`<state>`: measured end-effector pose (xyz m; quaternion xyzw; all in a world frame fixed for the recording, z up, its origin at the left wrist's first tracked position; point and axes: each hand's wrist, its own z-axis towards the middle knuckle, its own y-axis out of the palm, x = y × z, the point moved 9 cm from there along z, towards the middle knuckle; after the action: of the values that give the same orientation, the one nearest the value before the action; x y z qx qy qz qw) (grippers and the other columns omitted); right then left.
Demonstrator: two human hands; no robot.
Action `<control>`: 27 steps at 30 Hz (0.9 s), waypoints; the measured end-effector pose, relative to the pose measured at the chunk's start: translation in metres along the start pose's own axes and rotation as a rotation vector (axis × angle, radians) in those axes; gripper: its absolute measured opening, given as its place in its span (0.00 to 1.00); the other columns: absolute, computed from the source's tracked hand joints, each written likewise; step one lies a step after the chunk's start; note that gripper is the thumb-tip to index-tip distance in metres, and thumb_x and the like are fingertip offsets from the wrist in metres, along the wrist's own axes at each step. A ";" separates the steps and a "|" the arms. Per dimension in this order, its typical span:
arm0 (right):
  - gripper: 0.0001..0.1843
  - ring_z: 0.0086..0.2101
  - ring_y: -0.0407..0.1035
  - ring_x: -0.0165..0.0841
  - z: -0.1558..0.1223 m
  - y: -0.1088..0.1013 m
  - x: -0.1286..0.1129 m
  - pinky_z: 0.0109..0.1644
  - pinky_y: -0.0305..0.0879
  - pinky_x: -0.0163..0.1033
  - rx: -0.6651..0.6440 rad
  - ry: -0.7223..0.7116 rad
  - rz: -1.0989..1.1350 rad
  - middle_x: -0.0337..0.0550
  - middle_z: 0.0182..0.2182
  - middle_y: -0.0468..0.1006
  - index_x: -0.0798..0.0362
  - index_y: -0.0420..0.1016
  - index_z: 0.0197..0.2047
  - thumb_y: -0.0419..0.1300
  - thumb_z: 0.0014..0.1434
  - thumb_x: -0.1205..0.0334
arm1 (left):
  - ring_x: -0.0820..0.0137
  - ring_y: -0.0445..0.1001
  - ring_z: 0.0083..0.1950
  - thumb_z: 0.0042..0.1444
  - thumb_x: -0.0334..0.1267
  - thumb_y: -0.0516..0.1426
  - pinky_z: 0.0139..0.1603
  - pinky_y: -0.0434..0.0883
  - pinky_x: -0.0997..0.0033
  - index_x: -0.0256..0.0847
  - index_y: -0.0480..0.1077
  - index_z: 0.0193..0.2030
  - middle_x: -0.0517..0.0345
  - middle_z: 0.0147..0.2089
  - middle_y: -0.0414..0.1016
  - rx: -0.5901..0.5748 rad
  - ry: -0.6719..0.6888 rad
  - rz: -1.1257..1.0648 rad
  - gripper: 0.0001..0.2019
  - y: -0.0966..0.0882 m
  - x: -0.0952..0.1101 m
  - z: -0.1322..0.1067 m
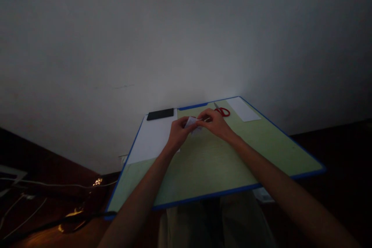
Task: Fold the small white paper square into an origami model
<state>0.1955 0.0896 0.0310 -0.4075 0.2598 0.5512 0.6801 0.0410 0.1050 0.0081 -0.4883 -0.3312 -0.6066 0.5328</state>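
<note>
A small folded piece of white paper (190, 121) is held up between both hands, above the middle of the light green table (215, 162). My left hand (178, 131) is closed on its left side, thumb in front. From the right, my right hand (213, 122) pinches the paper's edge between thumb and fingers. Just behind my right hand lie scissors (223, 112) with red handles, their blades pointing to the wall. The finer folds of the paper are too dim to make out.
White sheets (151, 139) cover the table's left part, with a flat black object (160, 114) at their far end. A white paper strip (243, 109) lies far right. The blue-edged table meets a pale wall (186, 38). Cables (66, 185) run on the left.
</note>
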 end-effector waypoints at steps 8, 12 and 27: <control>0.11 0.34 0.72 0.32 -0.003 0.003 -0.002 0.35 0.70 0.37 -0.008 -0.040 -0.075 0.42 0.34 0.74 0.53 0.76 0.34 0.66 0.59 0.53 | 0.66 0.75 0.33 0.46 0.51 0.70 0.37 0.71 0.67 0.38 0.81 0.37 0.54 0.34 0.81 0.001 0.002 0.075 0.18 0.003 0.001 -0.003; 0.13 0.35 0.72 0.33 -0.003 0.003 0.003 0.37 0.70 0.39 -0.013 -0.005 -0.063 0.42 0.34 0.75 0.53 0.75 0.33 0.66 0.59 0.52 | 0.68 0.73 0.32 0.49 0.51 0.68 0.35 0.69 0.69 0.38 0.81 0.37 0.56 0.32 0.80 -0.016 0.025 0.108 0.18 0.005 0.004 -0.004; 0.11 0.36 0.77 0.37 0.001 -0.003 0.014 0.44 0.73 0.44 0.035 0.067 0.113 0.44 0.35 0.83 0.52 0.80 0.38 0.66 0.57 0.54 | 0.64 0.79 0.37 0.43 0.41 0.71 0.45 0.74 0.62 0.36 0.80 0.37 0.50 0.37 0.83 -0.048 -0.129 -0.182 0.15 0.007 0.000 -0.006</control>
<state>0.2019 0.0976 0.0210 -0.3985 0.3147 0.5699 0.6461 0.0461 0.0977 0.0055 -0.5067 -0.3931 -0.6278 0.4412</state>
